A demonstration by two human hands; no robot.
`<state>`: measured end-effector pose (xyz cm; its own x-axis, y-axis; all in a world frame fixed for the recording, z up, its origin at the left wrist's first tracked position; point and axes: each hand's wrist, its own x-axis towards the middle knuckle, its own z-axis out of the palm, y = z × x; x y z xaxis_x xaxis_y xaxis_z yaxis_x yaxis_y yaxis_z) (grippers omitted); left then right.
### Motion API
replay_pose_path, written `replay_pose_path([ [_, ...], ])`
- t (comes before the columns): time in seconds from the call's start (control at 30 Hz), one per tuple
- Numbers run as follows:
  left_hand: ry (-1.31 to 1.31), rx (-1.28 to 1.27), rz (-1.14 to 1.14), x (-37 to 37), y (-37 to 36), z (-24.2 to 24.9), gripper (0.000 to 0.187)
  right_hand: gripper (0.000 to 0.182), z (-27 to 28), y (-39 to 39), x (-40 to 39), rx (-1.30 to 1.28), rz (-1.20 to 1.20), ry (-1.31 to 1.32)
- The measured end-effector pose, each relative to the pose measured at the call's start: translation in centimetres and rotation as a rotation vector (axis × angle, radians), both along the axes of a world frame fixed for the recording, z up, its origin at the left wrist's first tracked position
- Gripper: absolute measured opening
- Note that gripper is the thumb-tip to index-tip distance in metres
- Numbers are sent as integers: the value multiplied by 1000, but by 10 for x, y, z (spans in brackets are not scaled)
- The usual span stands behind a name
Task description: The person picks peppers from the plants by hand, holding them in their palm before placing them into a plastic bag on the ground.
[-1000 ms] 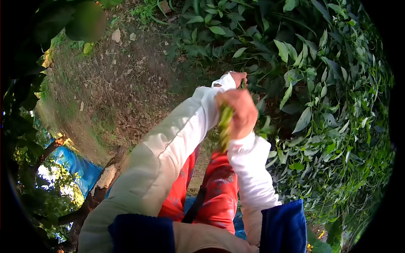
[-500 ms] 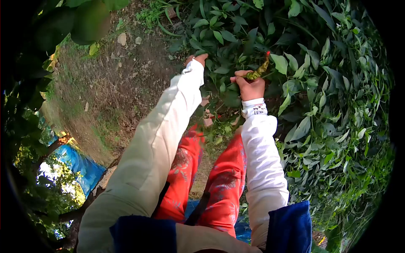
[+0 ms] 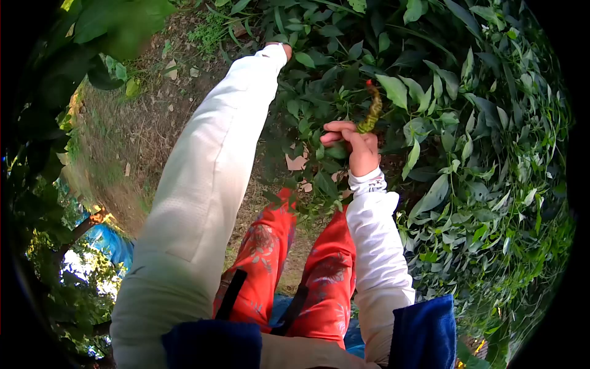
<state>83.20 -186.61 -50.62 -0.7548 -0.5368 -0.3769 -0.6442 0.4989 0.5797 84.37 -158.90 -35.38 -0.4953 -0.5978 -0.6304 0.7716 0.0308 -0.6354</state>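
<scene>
My right hand [image 3: 364,150] pinches the lower end of a long, wrinkled, curved chili pepper [image 3: 374,111], green-brown with a red tip pointing up. The other fingers of that hand stretch toward the left, near the leaves. Farther up and to the left, my left hand [image 3: 287,51] reaches into the edge of the leafy green plants [image 3: 332,52]. Only the part by the wrist shows there, so its fingers are hidden by the foliage and the sleeve.
Dense leafy growth [image 3: 467,147] fills the right side. Dry brown ground [image 3: 147,123] with fallen leaves lies at the left. Blurred leaves [image 3: 117,24] hang close at the upper left. A blue sheet [image 3: 110,243] shows behind branches at lower left.
My left hand has moved up and slightly left, deeper into the leaves. My right hand has come down a little toward me, turning the pepper more upright, and its other fingers have straightened.
</scene>
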Motion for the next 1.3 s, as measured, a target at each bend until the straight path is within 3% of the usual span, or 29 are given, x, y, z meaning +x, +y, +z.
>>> replay_pose_path([
  [0.07,-236,-347,-555,-5,2,-14,25,34,4,7,2,-19,63,-27],
  [0.13,-289,-458,-779,-2,2,-27,27,32,7,12,7,-37,35,-26],
  [0.23,-235,-183,-573,11,-8,-21,30,31,8,18,13,-48,6,-25],
  [0.3,-366,112,-359,3,-8,44,34,31,10,17,14,-52,-33,-12],
  [0.33,-331,48,-234,10,-12,44,38,31,7,16,15,-89,-61,5],
  [0.43,-339,499,-178,13,-24,96,36,30,9,9,8,-70,-23,81],
  [0.47,-333,524,-286,12,-29,106,33,30,10,4,5,-75,-15,101],
  [0.57,-260,951,-48,20,-21,129,32,30,12,-15,-1,-57,-94,166],
  [0.7,-364,689,-312,24,-8,154,28,33,-12,-60,-14,-91,-98,86],
  [0.73,-338,610,-328,31,1,157,26,36,-16,-73,-18,-118,-79,-49],
  [0.8,-534,303,-419,33,26,173,24,40,-29,-98,-22,-227,-72,-396],
  [0.83,-601,190,-411,38,37,176,25,34,-41,-109,-18,-275,-203,-471],
  [0.9,-695,222,-266,40,52,189,24,30,-49,-119,-5,-118,-343,-397],
  [0.97,-830,-155,-413,52,57,182,23,25,-51,-114,21,-113,-357,-373],
  [1.07,-1059,-46,-579,58,64,194,22,19,-43,-102,64,-88,-573,-580],
  [1.13,-1108,283,-588,68,68,201,23,13,-47,-95,82,-62,-682,-705],
  [1.2,-1057,455,-608,92,66,212,23,14,-63,-74,79,-64,-826,-748],
  [1.23,-1043,351,-609,116,65,221,25,15,-70,-67,77,-71,-901,-769],
  [1.27,-1030,246,-616,139,61,230,27,20,-62,-69,68,-15,-821,-746],
  [1.3,-1015,143,-619,152,55,238,30,21,-62,-61,66,123,-576,-623],
])
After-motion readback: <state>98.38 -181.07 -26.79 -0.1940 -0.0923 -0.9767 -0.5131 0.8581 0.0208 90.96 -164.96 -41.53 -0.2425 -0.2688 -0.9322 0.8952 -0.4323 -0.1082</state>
